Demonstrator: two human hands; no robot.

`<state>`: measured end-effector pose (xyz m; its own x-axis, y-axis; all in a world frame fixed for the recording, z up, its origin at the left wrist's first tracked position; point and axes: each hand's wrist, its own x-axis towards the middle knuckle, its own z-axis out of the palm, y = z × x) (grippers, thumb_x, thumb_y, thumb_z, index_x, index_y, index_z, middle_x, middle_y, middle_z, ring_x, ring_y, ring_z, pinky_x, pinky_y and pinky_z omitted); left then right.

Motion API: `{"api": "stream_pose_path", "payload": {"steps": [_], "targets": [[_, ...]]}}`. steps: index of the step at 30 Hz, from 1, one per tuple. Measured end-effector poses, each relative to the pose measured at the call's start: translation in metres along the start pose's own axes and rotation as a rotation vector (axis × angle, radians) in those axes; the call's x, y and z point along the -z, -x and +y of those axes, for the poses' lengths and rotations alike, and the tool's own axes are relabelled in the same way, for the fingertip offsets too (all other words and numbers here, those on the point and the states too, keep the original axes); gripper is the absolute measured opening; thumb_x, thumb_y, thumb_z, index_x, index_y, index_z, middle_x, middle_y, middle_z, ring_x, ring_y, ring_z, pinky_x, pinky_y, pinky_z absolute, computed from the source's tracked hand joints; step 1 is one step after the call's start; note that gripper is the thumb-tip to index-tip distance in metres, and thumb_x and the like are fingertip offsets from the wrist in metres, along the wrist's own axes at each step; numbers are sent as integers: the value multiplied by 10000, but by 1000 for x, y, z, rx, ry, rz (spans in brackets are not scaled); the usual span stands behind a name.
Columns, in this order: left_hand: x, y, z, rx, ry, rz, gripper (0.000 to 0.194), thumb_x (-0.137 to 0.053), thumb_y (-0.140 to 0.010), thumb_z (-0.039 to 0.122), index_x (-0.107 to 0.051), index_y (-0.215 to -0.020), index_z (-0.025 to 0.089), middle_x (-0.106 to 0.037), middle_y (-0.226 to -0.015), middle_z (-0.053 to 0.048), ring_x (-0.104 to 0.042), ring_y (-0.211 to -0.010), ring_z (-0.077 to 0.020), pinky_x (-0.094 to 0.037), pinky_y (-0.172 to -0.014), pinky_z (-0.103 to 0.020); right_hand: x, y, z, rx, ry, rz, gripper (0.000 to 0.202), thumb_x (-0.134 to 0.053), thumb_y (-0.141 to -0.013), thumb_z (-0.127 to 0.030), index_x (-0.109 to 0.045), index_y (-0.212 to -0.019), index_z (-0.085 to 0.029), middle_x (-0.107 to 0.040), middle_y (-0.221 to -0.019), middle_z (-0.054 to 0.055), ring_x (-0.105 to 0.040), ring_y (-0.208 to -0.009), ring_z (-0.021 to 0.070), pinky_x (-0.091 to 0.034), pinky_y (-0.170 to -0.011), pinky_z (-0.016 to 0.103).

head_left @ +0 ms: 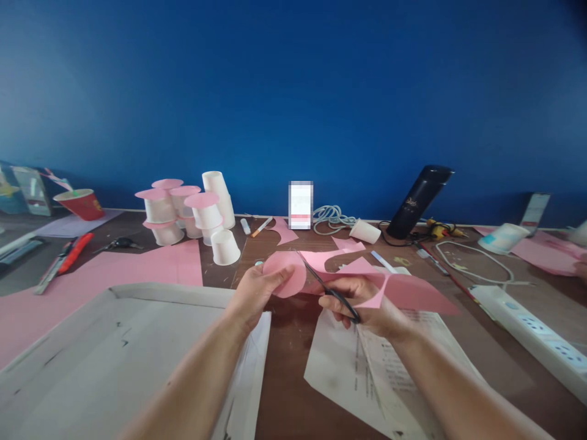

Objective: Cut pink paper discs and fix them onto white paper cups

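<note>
Between the thumb and fingers of my left hand (263,287) is a round pink paper disc (293,280). My right hand (362,302) is closed around the black handles of a pair of scissors (339,297). Their blades point up and left at the disc's right edge. A strip of pink paper (408,292) with curved cut-outs lies over and behind my right hand. Under that hand are printed white sheets (389,373). Several white paper cups (158,211) topped with pink discs stand stacked at the back left, beside a taller cup stack (219,198) and a single upside-down cup (225,247).
A white tray (114,366) fills the front left, near a box cutter (55,269) on pink paper. Against the blue wall are a phone (300,208), coiled cable (332,220), a tipped cup (365,231) and a black flask (419,201). A power strip (532,330) lies right. Another person's hand (582,269) shows at the right edge.
</note>
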<state>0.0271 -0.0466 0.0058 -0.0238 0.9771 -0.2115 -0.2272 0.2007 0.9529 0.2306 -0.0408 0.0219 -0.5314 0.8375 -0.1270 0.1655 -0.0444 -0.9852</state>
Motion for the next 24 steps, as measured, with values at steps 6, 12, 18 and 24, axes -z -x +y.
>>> {"api": "stream_pose_path", "payload": {"steps": [6, 12, 18, 24], "targets": [[5, -4, -4, -30, -13, -18, 455, -743, -686, 453, -691, -970, 101, -719, -804, -101, -633, -626, -158, -491, -595, -251, 2, 0, 3, -5, 10, -11, 324, -739, -724, -438, -630, -666, -139, -470, -482, -53, -412, -419, 52, -324, -403, 194], [1, -1, -2, -64, -124, 77, 445, -757, -661, 429, -711, -979, 121, -727, -844, -97, -645, -685, -188, -491, -641, -278, 7, -4, 16, 7, 40, -18, 279, -715, -764, -416, -678, -783, -141, -541, -551, -35, -473, -452, 60, -362, -432, 193], [1, -3, -4, -99, -229, 8, 427, -756, -657, 419, -718, -975, 137, -729, -863, -86, -651, -787, -223, -493, -689, -291, 7, -6, 17, -11, 46, -14, 344, -723, -747, -438, -713, -917, -139, -556, -562, -30, -483, -465, 68, -374, -431, 196], [6, -6, -8, -90, -252, -18, 424, -733, -683, 441, -711, -985, 143, -726, -892, -98, -655, -783, -227, -494, -685, -297, 4, -5, 10, 2, 25, -5, 356, -726, -737, -450, -720, -888, -127, -536, -548, -30, -461, -467, 63, -381, -423, 190]]}}
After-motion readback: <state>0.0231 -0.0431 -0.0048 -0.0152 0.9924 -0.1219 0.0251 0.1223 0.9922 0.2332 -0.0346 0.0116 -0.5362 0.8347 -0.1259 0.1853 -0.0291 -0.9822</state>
